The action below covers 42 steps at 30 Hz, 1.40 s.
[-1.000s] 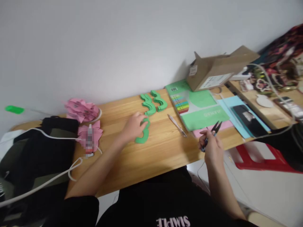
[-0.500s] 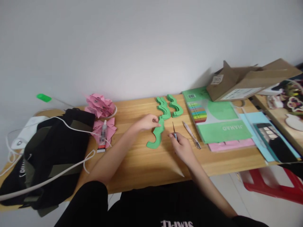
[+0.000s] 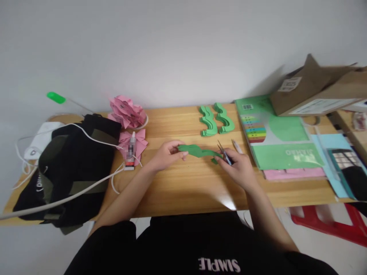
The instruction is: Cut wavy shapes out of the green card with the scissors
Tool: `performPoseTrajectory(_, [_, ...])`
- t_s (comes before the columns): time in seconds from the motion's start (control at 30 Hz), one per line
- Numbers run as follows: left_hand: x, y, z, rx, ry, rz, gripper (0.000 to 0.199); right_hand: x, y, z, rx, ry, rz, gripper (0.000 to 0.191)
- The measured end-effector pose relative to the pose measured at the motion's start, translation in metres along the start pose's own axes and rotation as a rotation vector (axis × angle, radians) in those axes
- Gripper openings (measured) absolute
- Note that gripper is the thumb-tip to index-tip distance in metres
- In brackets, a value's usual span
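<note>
Above the wooden table (image 3: 177,191), a wavy green paper strip (image 3: 196,150) made of several layers is held out sideways between my hands. My left hand (image 3: 169,154) pinches its left end between thumb and fingers. Close to the strip's right end, my right hand (image 3: 236,166) is closed around slim pointed tweezers (image 3: 225,153), whose tips point away and stand slightly apart. The right thumb and fingers also appear to touch the strip's end. Two more stacks of curvy green paper strips, a left stack (image 3: 208,122) and a right stack (image 3: 225,119), lie behind my hands.
A pen (image 3: 236,146) lies beyond my right hand, beside a green paper pack (image 3: 286,156). At the back right stands an open cardboard box (image 3: 312,89). On the left are pink folded paper (image 3: 126,110), a glue tube (image 3: 130,152), a black bag (image 3: 80,164) and white cables.
The green strip has been lifted off the table and turned sideways between both hands. My right hand has come to its right end, still with the tweezers. The view has shifted.
</note>
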<state>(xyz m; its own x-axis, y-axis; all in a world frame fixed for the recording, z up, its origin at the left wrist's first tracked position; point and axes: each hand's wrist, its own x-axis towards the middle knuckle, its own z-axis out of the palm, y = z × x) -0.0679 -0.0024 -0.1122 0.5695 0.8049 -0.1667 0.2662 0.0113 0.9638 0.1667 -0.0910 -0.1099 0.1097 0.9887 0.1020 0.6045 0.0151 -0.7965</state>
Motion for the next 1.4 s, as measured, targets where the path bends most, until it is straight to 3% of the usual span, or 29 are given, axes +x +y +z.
performPoseTrajectory(0.1, [-0.008,-0.013,-0.001,0.407,0.102,0.167,0.007,0.003,0.005,-0.005,-0.156,-0.112,-0.089,0.015])
performPoseTrajectory(0.23, [-0.015,-0.024,0.002,0.842,0.136,0.283,0.01,0.003,0.009,-0.002,-0.255,-0.24,-0.028,0.014])
performPoseTrajectory(0.6, [-0.018,-0.026,0.009,1.04,0.064,0.362,0.02,0.003,0.014,0.003,-0.154,-0.21,0.075,0.015])
performPoseTrajectory(0.8, [-0.015,-0.026,0.01,0.991,0.074,0.366,0.021,0.006,0.014,0.005,-0.108,-0.192,0.083,0.014])
performPoseTrajectory(0.9, [-0.014,-0.021,0.008,0.876,0.054,0.337,0.023,0.009,0.013,0.001,-0.034,-0.201,0.074,0.024])
performPoseTrajectory(1.03, [-0.016,-0.005,0.006,0.549,-0.062,0.143,0.026,0.012,0.008,-0.008,0.142,-0.176,0.117,0.042])
performPoseTrajectory(1.13, [-0.02,0.005,0.006,0.29,-0.106,-0.026,0.03,0.01,0.0,-0.013,0.341,-0.104,0.228,0.043])
performPoseTrajectory(1.27, [-0.022,0.012,0.007,0.123,-0.09,-0.065,0.03,0.003,-0.007,-0.013,0.666,-0.02,0.392,0.036])
performPoseTrajectory(1.4, [-0.024,0.02,0.008,0.063,-0.088,-0.085,0.029,-0.001,-0.009,-0.013,0.737,-0.046,0.373,0.035])
